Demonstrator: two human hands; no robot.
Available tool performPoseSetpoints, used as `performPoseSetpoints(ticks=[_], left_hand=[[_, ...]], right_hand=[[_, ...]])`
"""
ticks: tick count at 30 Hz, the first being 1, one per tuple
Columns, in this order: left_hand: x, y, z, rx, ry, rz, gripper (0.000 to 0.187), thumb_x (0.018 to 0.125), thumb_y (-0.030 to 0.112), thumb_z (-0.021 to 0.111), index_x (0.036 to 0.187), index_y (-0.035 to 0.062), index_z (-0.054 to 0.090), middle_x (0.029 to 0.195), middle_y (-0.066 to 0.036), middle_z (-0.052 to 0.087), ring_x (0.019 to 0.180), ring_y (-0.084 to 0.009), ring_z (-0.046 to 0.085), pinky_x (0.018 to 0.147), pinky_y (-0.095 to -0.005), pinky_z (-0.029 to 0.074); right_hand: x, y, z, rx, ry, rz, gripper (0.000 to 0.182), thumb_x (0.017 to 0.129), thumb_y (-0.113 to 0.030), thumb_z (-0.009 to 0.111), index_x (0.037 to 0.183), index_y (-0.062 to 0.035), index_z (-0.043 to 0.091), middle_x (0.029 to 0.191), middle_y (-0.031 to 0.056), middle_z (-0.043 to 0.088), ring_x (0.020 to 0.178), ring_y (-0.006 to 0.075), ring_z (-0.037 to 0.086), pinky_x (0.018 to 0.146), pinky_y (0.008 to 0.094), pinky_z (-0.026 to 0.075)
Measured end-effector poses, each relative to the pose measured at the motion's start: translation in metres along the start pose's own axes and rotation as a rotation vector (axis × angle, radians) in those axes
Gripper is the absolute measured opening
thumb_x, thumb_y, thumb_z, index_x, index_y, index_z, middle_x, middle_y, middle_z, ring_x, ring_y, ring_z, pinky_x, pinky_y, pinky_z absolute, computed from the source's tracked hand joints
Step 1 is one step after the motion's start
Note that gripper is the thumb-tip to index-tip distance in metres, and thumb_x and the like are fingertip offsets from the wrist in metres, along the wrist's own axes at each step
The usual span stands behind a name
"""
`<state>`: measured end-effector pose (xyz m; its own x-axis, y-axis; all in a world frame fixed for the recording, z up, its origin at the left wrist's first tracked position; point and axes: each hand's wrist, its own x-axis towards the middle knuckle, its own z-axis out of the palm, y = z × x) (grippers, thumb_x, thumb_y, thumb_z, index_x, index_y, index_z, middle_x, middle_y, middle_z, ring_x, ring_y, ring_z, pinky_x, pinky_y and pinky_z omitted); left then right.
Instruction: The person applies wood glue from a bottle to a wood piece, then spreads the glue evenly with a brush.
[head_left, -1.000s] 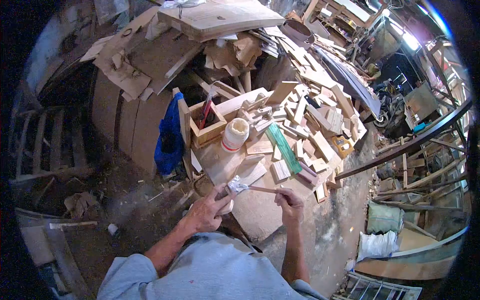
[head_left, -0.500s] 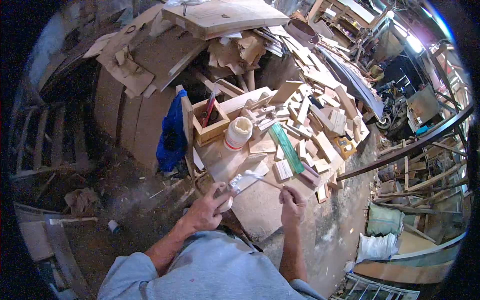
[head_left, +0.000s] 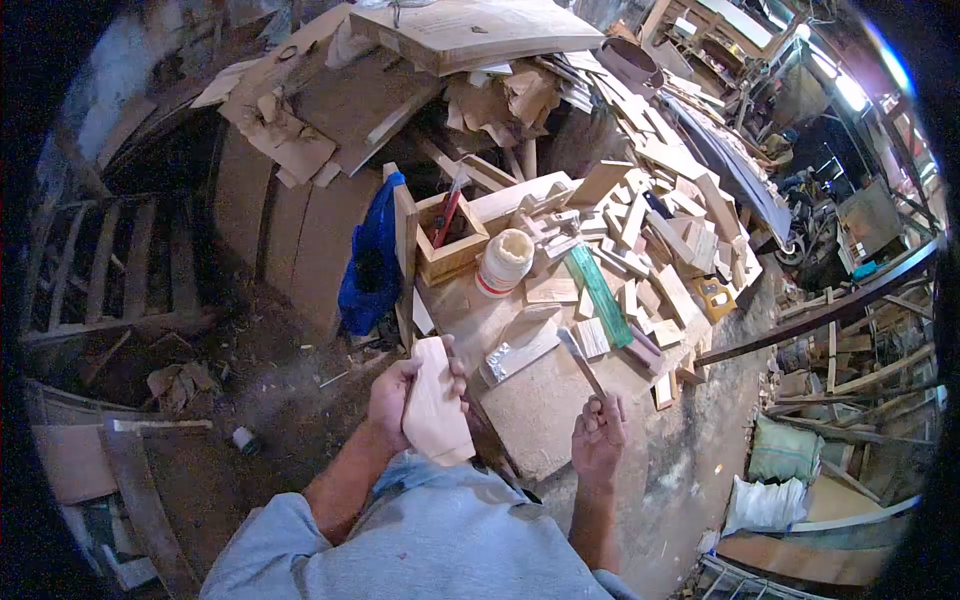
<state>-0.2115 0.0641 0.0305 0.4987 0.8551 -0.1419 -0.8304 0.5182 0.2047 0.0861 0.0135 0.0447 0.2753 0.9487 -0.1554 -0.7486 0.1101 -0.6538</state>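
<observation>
My left hand (head_left: 392, 405) is closed around a pale, flat, shaped wooden piece (head_left: 438, 410), its broad face turned up toward me. Between the fingers of my right hand (head_left: 600, 440) is a thin stick (head_left: 584, 364), its wider end pointing away over the bench. An uncapped white plastic jar (head_left: 506, 262) with a pale crusted rim stands upright beyond my hands. In front of the jar, a small crinkled silvery-white patch (head_left: 499, 360) lies on a wood block (head_left: 525, 350).
Many offcuts (head_left: 665, 290) are heaped on the bench (head_left: 530, 430) to the right, with a green strip (head_left: 600, 295) among them. A wooden box (head_left: 447, 262) holding a red-handled tool (head_left: 446, 218) stands behind. Blue cloth (head_left: 370, 265) hangs at left. Farther back is another person (head_left: 780, 145).
My left hand has turned the wooden piece so its broad face shows. My right hand has drawn the stick back and tilted it away from the wood. The view has shifted slightly.
</observation>
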Motion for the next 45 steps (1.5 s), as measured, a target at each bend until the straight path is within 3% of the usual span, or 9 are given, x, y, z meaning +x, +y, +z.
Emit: performPoseSetpoints(ticks=[5,9,12,16,19,22,26,29,45], left_hand=[[0.001,-0.007,-0.006,0.010,0.044,0.088,0.056,0.107,0.046,0.047,0.152,0.0125,0.042,0.111,-0.010,0.062,0.100,-0.0258,0.061,0.090,-0.0485,0.057],[0.000,-0.016,0.002,0.243,0.114,0.101,0.060,0.103,0.039,0.057,0.154,0.0120,0.039,0.113,-0.010,0.059,0.100,-0.0254,0.059,0.089,-0.0472,0.055],[-0.006,-0.020,0.023,0.046,-0.059,-0.012,0.058,0.099,0.026,0.058,0.151,0.0097,0.040,0.115,-0.011,0.058,0.102,-0.0242,0.059,0.090,-0.0427,0.055],[-0.006,-0.024,0.019,-0.106,-0.117,-0.252,0.058,0.090,0.018,0.057,0.144,0.0010,0.043,0.118,-0.015,0.058,0.102,-0.0292,0.059,0.089,-0.0452,0.052],[-0.008,-0.024,0.028,0.018,-0.106,-0.281,0.059,0.092,0.020,0.055,0.144,-0.0058,0.043,0.131,-0.022,0.057,0.115,-0.0340,0.062,0.097,-0.0489,0.054],[-0.010,-0.020,0.035,0.179,-0.120,-0.335,0.062,0.093,0.019,0.055,0.147,-0.0075,0.041,0.140,-0.025,0.053,0.125,-0.0375,0.059,0.100,-0.0532,0.055],[-0.007,-0.023,0.042,0.224,-0.153,-0.379,0.065,0.093,0.017,0.057,0.149,-0.0098,0.038,0.148,-0.026,0.049,0.131,-0.0400,0.057,0.101,-0.0567,0.056],[-0.005,-0.025,0.044,0.197,-0.183,-0.411,0.066,0.092,0.016,0.058,0.148,-0.0118,0.038,0.150,-0.025,0.048,0.133,-0.0409,0.055,0.104,-0.0571,0.054],[-0.002,-0.027,0.038,0.230,-0.190,-0.490,0.064,0.097,0.015,0.054,0.152,-0.0109,0.033,0.152,-0.026,0.046,0.135,-0.0431,0.053,0.100,-0.0568,0.056]], right_hand=[[-0.022,0.001,-0.002,0.034,-0.147,-0.008,0.005,0.102,-0.007,0.057,0.107,-0.0042,0.056,0.095,0.0098,0.063,0.068,0.0108,0.054,0.057,0.0213,0.047],[-0.043,-0.004,0.024,-0.178,-0.023,0.056,0.027,0.098,-0.002,0.058,0.125,-0.0010,0.058,0.103,0.0108,0.062,0.080,0.0123,0.054,0.064,0.0254,0.047],[-0.043,-0.007,0.018,-0.309,-0.215,0.158,0.026,0.097,-0.001,0.057,0.123,0.0002,0.060,0.103,0.0090,0.060,0.084,0.0122,0.052,0.067,0.0259,0.043],[-0.038,-0.007,0.016,-0.539,-0.179,0.147,0.020,0.099,-0.005,0.056,0.117,0.0002,0.063,0.098,0.0046,0.056,0.083,0.0106,0.047,0.069,0.0256,0.039],[-0.024,-0.012,0.018,-1.062,-0.109,-0.031,0.021,0.102,-0.012,0.057,0.116,0.0014,0.064,0.095,0.0013,0.053,0.083,0.0094,0.046,0.070,0.0260,0.039],[-0.010,-0.022,0.023,-1.268,-0.211,-0.247,0.025,0.105,-0.019,0.057,0.115,0.0025,0.065,0.092,-0.0001,0.052,0.084,0.0087,0.046,0.073,0.0261,0.039],[-0.002,-0.037,0.030,-1.464,-0.284,-0.349,0.018,0.098,-0.017,0.064,0.107,-0.0015,0.070,0.093,0.0110,0.063,0.089,0.0242,0.061,0.080,0.0349,0.048],[0.000,-0.047,0.039,-1.538,-0.364,-0.402,0.018,0.095,-0.017,0.068,0.104,-0.0018,0.071,0.094,0.0131,0.064,0.092,0.0300,0.063,0.083,0.0396,0.049],[0.017,-0.057,0.068,-1.625,-0.482,-0.631,0.012,0.085,-0.008,0.074,0.095,-0.0008,0.071,0.091,0.0120,0.065,0.090,0.0307,0.063,0.079,0.0406,0.050]])
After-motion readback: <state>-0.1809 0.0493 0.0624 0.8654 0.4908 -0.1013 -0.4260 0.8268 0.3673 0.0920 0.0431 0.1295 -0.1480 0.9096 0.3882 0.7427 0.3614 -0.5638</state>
